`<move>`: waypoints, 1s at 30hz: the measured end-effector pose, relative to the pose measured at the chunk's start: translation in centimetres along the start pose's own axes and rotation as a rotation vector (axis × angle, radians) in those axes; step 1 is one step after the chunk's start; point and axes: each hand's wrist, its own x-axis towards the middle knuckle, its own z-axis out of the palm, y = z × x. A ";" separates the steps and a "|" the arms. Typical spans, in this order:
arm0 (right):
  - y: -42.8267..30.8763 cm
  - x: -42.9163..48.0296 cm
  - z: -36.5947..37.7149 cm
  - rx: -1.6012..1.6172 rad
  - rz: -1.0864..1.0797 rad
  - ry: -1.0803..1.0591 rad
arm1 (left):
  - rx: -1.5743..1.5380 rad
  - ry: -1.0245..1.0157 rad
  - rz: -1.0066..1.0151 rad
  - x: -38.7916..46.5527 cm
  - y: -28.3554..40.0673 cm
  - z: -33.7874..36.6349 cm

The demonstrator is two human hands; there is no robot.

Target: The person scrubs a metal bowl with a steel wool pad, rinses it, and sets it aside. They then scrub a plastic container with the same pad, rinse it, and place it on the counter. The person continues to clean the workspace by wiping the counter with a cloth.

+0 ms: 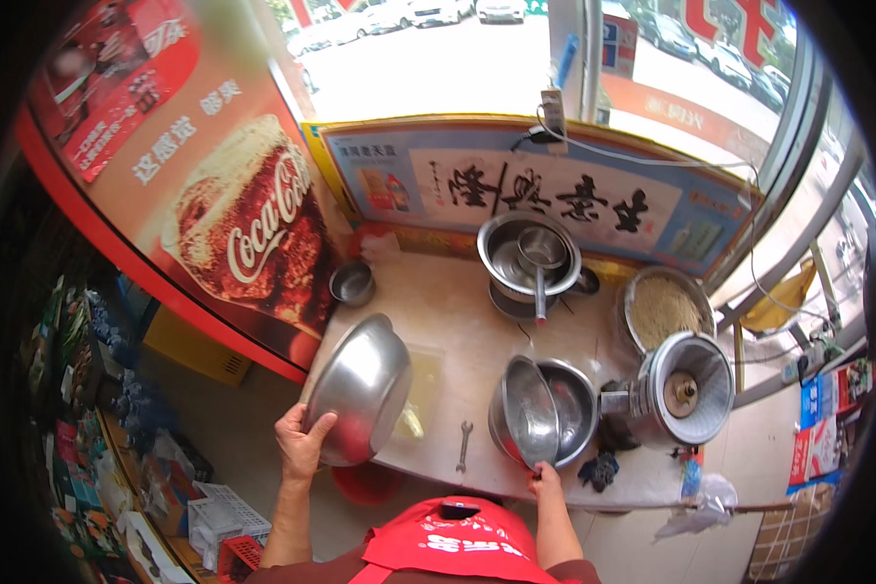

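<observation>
My left hand [301, 442] grips the rim of a large stainless steel bowl [358, 394], tipped on its side above the table's left part. My right hand [544, 479] is closed at the lower edge of a round metal strainer or shallow bowl [531, 409]; I cannot tell which. That piece leans inside a wider steel basin [577, 409], which rests on the table. Between my hands lies an open-end wrench [465, 445]. Beside the tipped bowl is a flat yellowish sheet [427, 376] with a pale crumpled piece [412, 422] on it.
A grinding machine with a metal hopper [690, 394] stands at right, before a basin of beige granular material [664, 314]. Stacked steel pots [493, 255] hold a long-handled dipper [542, 252]. A small steel cup [352, 283] sits back left. A dark cloth [598, 471] lies near the front edge.
</observation>
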 end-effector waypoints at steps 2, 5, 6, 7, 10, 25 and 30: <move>-0.5 -0.7 0.0 -0.006 0.046 -0.016 | -0.016 -0.010 -0.007 0.0 -0.1 -0.3; -0.7 -1.4 0.0 0.005 0.110 -0.055 | 0.015 -0.010 -0.004 0.1 0.2 -0.4; -0.6 -1.4 0.0 0.103 0.126 -0.049 | 0.023 -0.015 -0.006 0.3 -0.1 -0.4; -0.9 -1.3 0.1 0.107 0.163 -0.140 | 0.032 -0.022 -0.008 0.4 -0.2 -0.4; -1.2 -1.9 -0.3 0.147 0.256 -0.294 | 0.072 -0.045 0.006 0.8 0.1 0.1; -0.6 -4.5 -1.1 -0.470 -0.259 -0.136 | 0.263 -0.300 0.278 1.3 0.5 5.7; 0.2 -7.4 1.3 -0.778 -0.518 -0.205 | 0.427 -0.558 0.863 1.0 -1.9 9.2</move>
